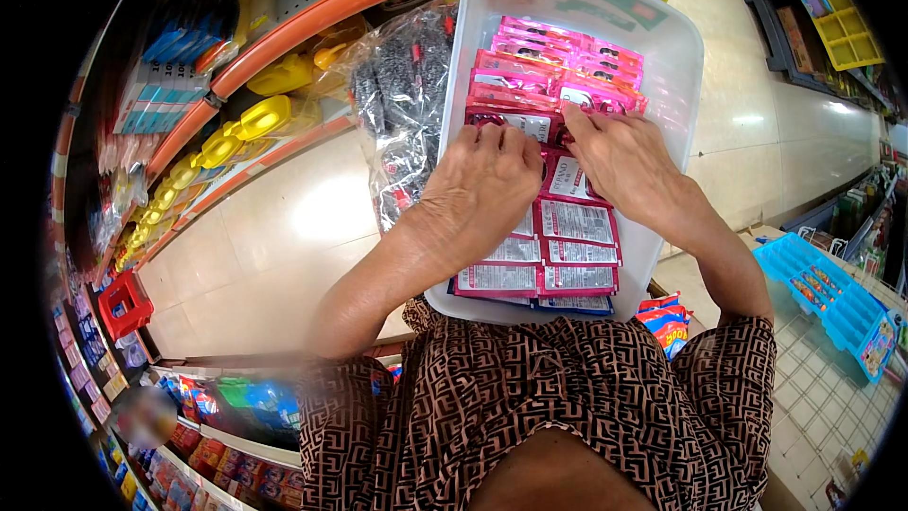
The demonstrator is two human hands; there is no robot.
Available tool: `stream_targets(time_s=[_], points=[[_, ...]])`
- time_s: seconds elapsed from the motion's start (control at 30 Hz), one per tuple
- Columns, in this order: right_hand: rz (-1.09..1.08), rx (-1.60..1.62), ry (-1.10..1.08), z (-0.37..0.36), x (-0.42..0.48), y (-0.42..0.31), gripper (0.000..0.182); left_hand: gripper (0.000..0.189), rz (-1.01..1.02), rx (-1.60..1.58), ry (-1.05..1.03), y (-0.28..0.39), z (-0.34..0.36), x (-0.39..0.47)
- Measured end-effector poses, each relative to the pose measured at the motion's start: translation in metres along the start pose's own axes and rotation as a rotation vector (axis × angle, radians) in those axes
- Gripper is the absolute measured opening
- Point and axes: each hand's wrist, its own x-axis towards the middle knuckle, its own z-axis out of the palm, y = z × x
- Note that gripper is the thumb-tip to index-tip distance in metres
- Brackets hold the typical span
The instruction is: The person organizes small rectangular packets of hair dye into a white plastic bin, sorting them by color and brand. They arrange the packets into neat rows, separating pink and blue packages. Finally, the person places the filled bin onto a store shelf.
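Observation:
A translucent white plastic bin (681, 71) stands before me, with rows of pink and dark red sachets in it. My left hand (489, 184) reaches over the bin's left side, its curled fingers on a dark red sachet (528, 124). My right hand (624, 163) lies on the sachets beside it, the index finger at a bright pink sachet (578, 96). Printed sachets with silver label panels (578, 222) lie in overlapping rows nearer to me. The fingertips are partly hidden, so their hold on the sachets cannot be made out.
Left of the bin lies a clear plastic bag of dark mesh-like items (404, 92). Shelves with orange edges (284, 21) and yellow plastic scoops (262, 117) curve along the left. A red basket (126, 304) stands farther left. At right are a blue compartment tray (826, 298) and a wire rack (816, 383).

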Motion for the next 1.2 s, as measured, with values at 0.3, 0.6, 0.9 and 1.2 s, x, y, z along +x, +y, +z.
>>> stream_targets(time_s=[0.3,0.6,0.9,1.2], points=[[0.021,-0.150,-0.036,-0.005,-0.007,-0.002,0.017,0.021,0.001,0.002,-0.015,0.000,0.000,0.000],[-0.064,0.008,-0.036,-0.024,-0.015,-0.012,0.013,0.022,-0.019,-0.012,-0.020,-0.002,-0.001,0.000],[-0.297,0.092,-0.282,-0.010,-0.038,-0.021,0.024,0.027,-0.029,-0.126,0.040,-0.002,-0.001,0.000],[-0.225,0.059,-0.215,-0.018,-0.024,-0.013,0.009,0.032,-0.033,-0.264,0.115,-0.003,-0.006,-0.003]])
